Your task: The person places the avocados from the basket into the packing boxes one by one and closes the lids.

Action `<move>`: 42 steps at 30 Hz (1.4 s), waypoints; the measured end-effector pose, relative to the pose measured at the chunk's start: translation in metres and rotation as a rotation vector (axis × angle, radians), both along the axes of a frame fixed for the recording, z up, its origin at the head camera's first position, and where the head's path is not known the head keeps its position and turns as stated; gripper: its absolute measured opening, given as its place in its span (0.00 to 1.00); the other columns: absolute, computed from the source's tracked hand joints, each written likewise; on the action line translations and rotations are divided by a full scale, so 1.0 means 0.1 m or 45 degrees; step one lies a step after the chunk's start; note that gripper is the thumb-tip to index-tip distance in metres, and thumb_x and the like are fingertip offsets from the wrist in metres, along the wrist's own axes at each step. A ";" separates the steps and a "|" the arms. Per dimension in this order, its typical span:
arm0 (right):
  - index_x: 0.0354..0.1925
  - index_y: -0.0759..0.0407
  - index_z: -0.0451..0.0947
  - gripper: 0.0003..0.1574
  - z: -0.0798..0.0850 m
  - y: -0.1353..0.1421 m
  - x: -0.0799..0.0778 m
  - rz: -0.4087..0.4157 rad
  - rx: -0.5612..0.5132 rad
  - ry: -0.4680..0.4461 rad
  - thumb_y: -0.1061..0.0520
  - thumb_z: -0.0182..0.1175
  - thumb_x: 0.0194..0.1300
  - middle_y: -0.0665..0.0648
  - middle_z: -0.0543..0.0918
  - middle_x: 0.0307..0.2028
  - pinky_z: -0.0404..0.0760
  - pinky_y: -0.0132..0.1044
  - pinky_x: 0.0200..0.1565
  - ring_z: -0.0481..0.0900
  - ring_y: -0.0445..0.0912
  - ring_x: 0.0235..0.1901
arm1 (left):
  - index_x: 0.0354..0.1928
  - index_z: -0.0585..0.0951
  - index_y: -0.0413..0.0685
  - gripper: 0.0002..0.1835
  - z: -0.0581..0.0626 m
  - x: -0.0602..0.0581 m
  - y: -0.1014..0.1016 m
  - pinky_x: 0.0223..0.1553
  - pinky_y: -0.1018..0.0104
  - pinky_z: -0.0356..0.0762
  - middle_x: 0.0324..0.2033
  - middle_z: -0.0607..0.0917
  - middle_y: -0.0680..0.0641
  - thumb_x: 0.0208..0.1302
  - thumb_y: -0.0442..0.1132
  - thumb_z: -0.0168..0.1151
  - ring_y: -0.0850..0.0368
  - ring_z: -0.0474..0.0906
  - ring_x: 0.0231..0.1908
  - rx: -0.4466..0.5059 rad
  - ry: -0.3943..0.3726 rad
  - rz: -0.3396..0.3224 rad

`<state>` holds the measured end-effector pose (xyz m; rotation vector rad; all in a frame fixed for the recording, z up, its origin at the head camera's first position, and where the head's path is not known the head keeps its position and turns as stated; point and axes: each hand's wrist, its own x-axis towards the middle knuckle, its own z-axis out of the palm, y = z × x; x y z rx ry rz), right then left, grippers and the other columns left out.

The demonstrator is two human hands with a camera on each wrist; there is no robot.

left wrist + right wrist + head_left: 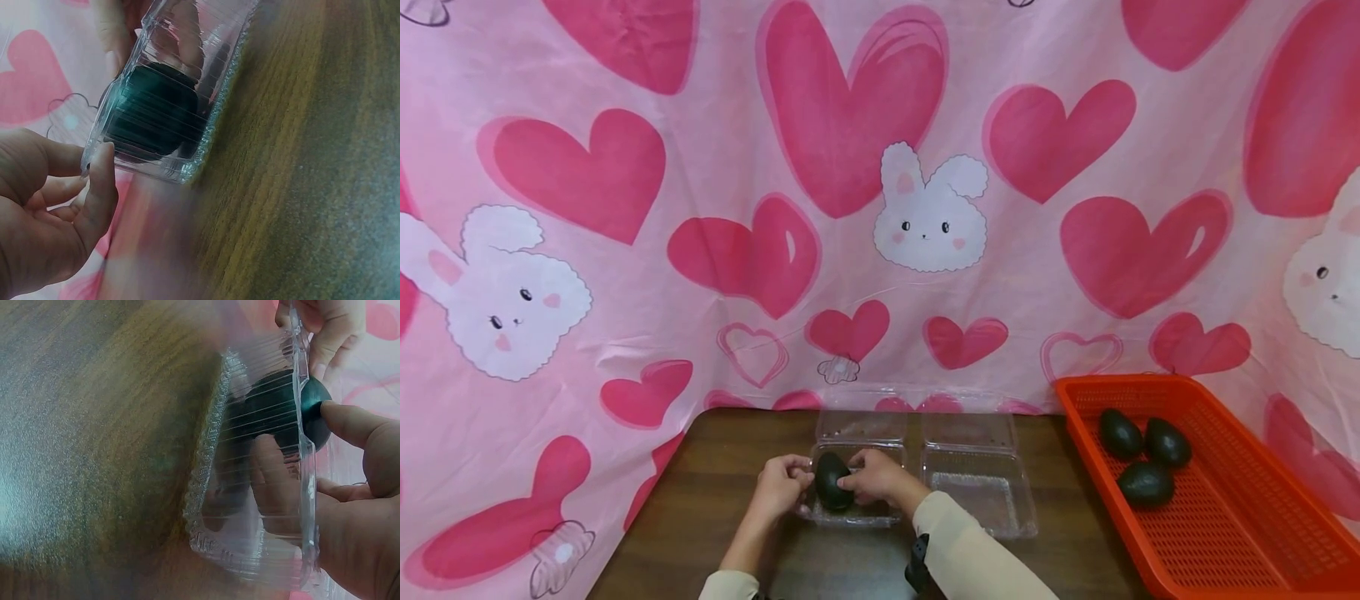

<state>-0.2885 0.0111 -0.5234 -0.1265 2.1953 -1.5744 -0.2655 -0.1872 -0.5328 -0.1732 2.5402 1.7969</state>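
A dark green avocado (832,483) stands in the left of two clear plastic clamshell containers (859,519) on a brown wooden table (715,500). My right hand (850,481) grips the avocado: its thumb (342,419) presses the fruit's end and its fingers (270,472) reach down inside the container (250,544). My left hand (796,482) holds the container's left rim, with its thumb (101,172) against the edge of the plastic (156,169). Through the ribbed wall the avocado (153,109) shows dark and blurred.
A second clear container (981,493), with nothing in it, sits just right of the first, both lids (917,427) lying open toward the back. An orange mesh basket (1240,517) at the right holds three more avocados (1146,483). A pink heart-and-bunny cloth (880,208) hangs behind the table.
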 end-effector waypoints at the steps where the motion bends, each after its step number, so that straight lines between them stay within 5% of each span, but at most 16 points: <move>1: 0.54 0.73 0.75 0.25 0.00 0.00 0.00 -0.002 -0.006 -0.007 0.62 0.71 0.64 0.66 0.81 0.43 0.92 0.49 0.40 0.88 0.54 0.35 | 0.48 0.82 0.29 0.11 0.00 0.00 0.00 0.15 0.60 0.83 0.24 0.78 0.46 0.64 0.24 0.64 0.56 0.73 0.17 0.000 -0.001 0.000; 6: 0.53 0.73 0.75 0.23 0.00 -0.01 0.03 -0.013 -0.015 -0.024 0.63 0.71 0.63 0.64 0.81 0.42 0.92 0.47 0.39 0.88 0.55 0.34 | 0.49 0.82 0.29 0.11 0.00 0.00 0.01 0.15 0.60 0.83 0.24 0.78 0.47 0.64 0.25 0.64 0.56 0.73 0.18 -0.005 -0.005 -0.002; 20: 0.52 0.73 0.76 0.24 0.12 0.08 0.06 0.046 0.140 0.180 0.61 0.71 0.63 0.60 0.84 0.31 0.91 0.45 0.35 0.89 0.56 0.31 | 0.48 0.82 0.28 0.11 0.03 0.01 0.01 0.15 0.61 0.83 0.23 0.77 0.47 0.64 0.24 0.63 0.57 0.72 0.18 -0.007 0.006 -0.008; 32: 0.57 0.75 0.73 0.30 0.23 0.23 0.08 0.071 0.101 0.236 0.59 0.70 0.64 0.63 0.87 0.37 0.91 0.42 0.37 0.89 0.60 0.36 | 0.49 0.82 0.27 0.12 0.03 0.01 0.00 0.15 0.62 0.82 0.23 0.77 0.48 0.64 0.24 0.62 0.57 0.72 0.18 0.003 0.011 0.004; 42: 0.61 0.68 0.74 0.34 0.43 0.42 0.17 0.105 0.139 0.279 0.52 0.71 0.65 0.60 0.84 0.42 0.91 0.52 0.46 0.88 0.55 0.38 | 0.49 0.82 0.27 0.12 0.01 0.01 0.00 0.15 0.61 0.83 0.24 0.77 0.48 0.64 0.24 0.62 0.57 0.72 0.17 0.004 0.019 0.001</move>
